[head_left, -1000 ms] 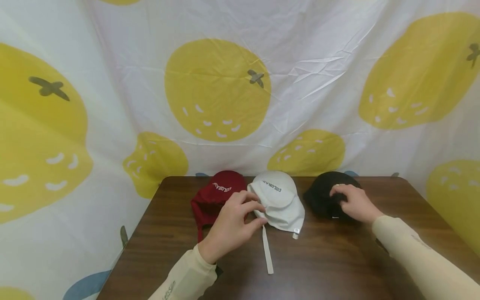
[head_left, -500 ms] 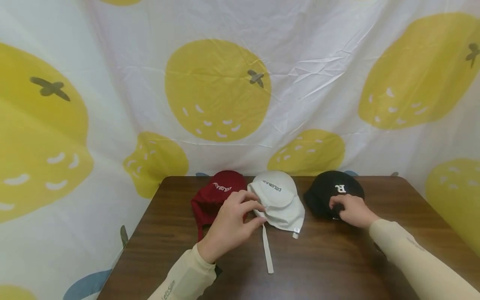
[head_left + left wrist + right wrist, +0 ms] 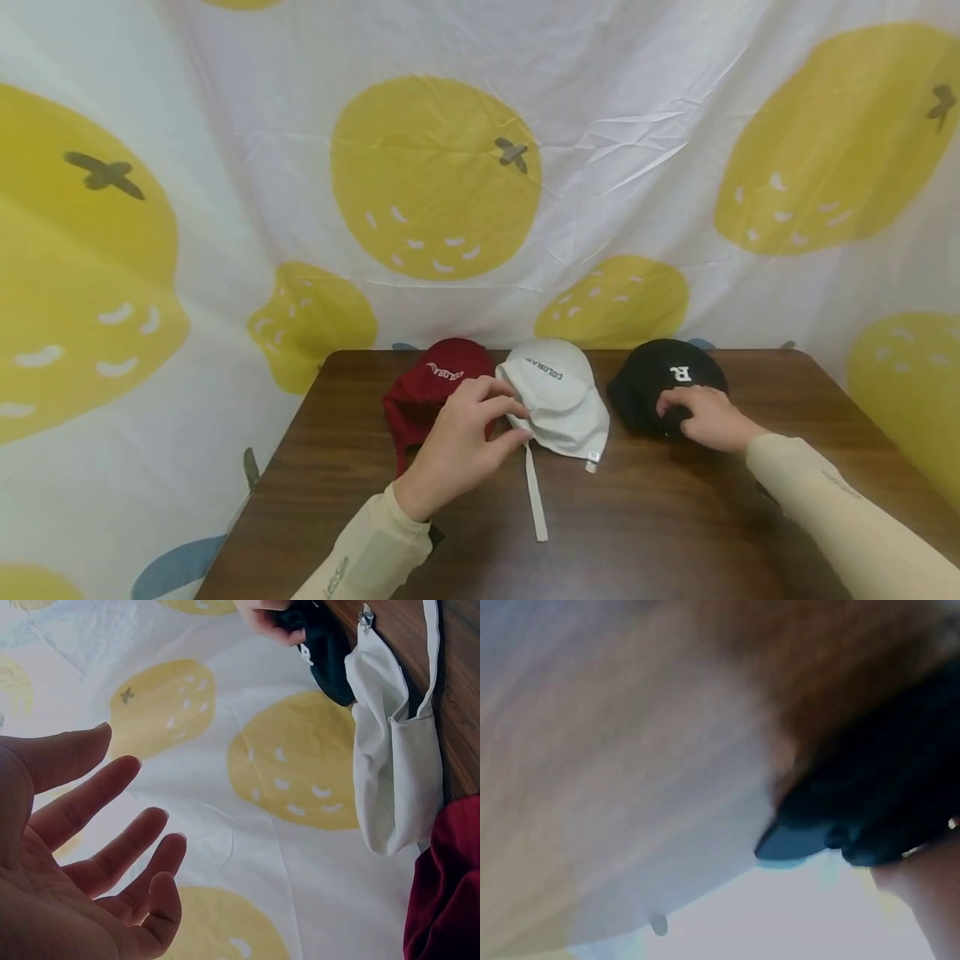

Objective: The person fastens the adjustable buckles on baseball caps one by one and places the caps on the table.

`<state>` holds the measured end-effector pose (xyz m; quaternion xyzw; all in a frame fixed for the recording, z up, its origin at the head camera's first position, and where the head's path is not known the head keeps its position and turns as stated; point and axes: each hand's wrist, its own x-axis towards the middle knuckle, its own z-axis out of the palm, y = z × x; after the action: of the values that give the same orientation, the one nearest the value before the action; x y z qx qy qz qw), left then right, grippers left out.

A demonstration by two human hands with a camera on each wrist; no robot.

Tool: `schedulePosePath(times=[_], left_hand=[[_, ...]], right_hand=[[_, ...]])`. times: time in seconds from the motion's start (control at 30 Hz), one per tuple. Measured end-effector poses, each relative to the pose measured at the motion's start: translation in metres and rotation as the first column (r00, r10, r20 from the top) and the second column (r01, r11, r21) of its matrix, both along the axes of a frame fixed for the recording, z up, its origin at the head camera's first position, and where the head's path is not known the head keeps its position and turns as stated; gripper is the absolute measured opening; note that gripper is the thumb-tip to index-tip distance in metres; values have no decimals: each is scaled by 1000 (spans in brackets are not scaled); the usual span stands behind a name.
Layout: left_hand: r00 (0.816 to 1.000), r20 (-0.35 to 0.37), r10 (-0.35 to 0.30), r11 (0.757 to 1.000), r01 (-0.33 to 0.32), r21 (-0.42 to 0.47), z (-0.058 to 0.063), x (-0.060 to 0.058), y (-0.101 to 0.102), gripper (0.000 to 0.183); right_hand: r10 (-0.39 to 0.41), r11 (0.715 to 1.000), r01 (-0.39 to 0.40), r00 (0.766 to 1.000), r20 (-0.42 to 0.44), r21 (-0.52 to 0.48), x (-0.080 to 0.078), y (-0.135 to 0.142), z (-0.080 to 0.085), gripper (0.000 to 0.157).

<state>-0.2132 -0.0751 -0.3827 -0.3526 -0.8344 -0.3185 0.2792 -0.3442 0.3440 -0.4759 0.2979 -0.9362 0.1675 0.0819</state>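
Note:
Three caps lie in a row at the far side of the brown table (image 3: 675, 525): a red cap (image 3: 431, 387), a white cap (image 3: 558, 400) with a long strap (image 3: 535, 500), and a black cap (image 3: 660, 379) with a white R. My left hand (image 3: 517, 422) hovers between the red and white caps, fingertips close to the white cap's left edge. The left wrist view shows that hand (image 3: 112, 847) with spread, relaxed fingers holding nothing. My right hand (image 3: 678, 414) grips the near edge of the black cap, fingers curled into the fabric (image 3: 885, 802).
A white cloth printed with big yellow lemons (image 3: 435, 167) hangs behind and to both sides of the table. The table's near half holds only the white strap and my two cream-sleeved forearms.
My right hand slid from the top of the black cap to its near edge, uncovering the white R. My left hand has barely shifted.

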Motion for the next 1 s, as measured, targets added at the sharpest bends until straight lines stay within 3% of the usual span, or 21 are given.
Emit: schedulePosePath(times=[0.2, 0.37, 0.53, 0.67, 0.77, 1.0], left_hand=[[1000, -4, 7, 1000, -7, 3, 2, 1, -8, 15], [1000, 15, 8, 1000, -8, 2, 2, 3, -13, 18], [999, 35, 15, 1000, -15, -9, 2, 4, -20, 20], [999, 41, 18, 1000, -17, -16, 3, 5, -25, 21], [999, 38, 23, 1000, -22, -19, 2, 5, -29, 23], [996, 67, 53, 998, -51, -37, 3, 8, -39, 25]], right_hand=[[10, 996, -3, 996, 86, -90, 2, -3, 34, 39], [6, 995, 0, 998, 60, -99, -5, -18, 69, 37], [57, 995, -57, 998, -1, -85, -14, -49, 94, 38], [100, 993, -102, 995, -26, -59, -18, -82, 98, 47], [128, 991, -127, 992, 2, -48, -19, -109, 95, 52], [187, 982, -189, 980, 73, 19, -25, -158, 64, 64]])
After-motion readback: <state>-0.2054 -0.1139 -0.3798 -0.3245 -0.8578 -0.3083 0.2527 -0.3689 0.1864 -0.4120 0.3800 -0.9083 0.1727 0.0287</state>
